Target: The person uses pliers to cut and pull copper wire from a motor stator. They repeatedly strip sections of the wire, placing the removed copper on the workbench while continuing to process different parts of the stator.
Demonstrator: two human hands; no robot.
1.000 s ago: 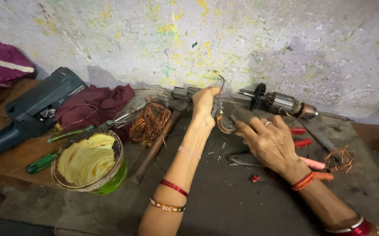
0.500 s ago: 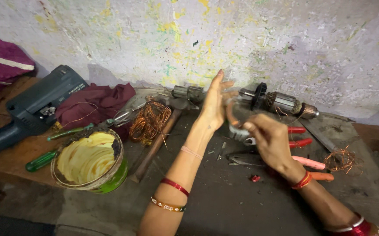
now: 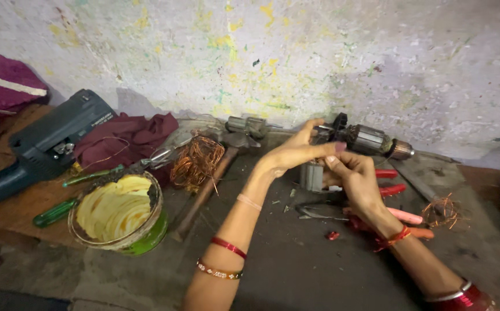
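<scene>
Left hand (image 3: 296, 151) and right hand (image 3: 351, 175) met over desk (image 3: 296, 259), both pinching small grey metal part (image 3: 311, 176) between fingertips. Part held up, clear of desk. Motor armature (image 3: 371, 140) lay just beyond hands, by wall. Red-handled pliers (image 3: 397, 187) under right hand. Loose copper wire coil (image 3: 197, 161), hammer (image 3: 212, 178) off left hand's side; tin of pale strips (image 3: 117, 213) farther left. Judged mid-way: wire stripped out, part not yet set down.

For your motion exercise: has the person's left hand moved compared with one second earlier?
Yes. The left hand has dropped and shifted right, toward the grey motor armature lying by the wall, joining the right hand on a small grey metal part.
</scene>
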